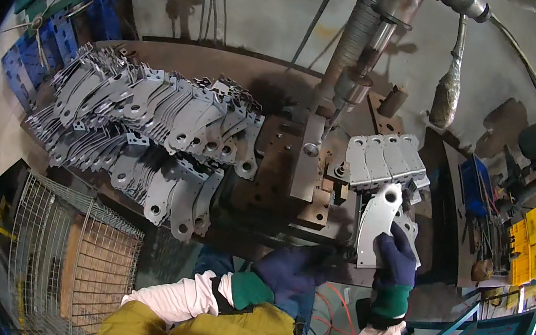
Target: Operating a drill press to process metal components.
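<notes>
Grey metal plate [376,225] is gripped by the right hand [397,258]. The left hand [292,269] is blurred; its grip I cannot tell.

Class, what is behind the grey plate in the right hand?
Behind the plate, another grey part peeks out beside the right hand; whatever the plate and hand cover cannot be seen.

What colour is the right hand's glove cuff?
The cuff on the right hand is green, best seen in the head view.
</notes>
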